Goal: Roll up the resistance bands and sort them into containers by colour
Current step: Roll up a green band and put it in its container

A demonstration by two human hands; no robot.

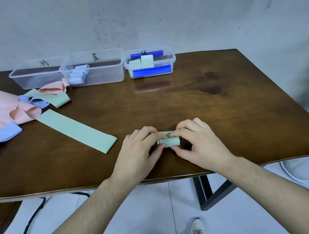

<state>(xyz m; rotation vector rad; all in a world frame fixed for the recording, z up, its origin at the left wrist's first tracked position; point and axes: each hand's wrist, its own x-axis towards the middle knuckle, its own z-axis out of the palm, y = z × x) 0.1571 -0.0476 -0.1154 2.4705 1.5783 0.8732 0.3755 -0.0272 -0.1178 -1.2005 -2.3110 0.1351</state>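
Fingers of left hand (137,153) and right hand (196,143) pinched the soft, springy mint-green elastic band roll (168,141); grip belonged across its ends, lest it uncoil.

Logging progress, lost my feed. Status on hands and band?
Left hand and right hand both pinching rolled green band on table. Roll not yet binned. Nothing in the way.

Fingers hide most of the green roll (168,141) — lid scribbles (97,57) unreadable.
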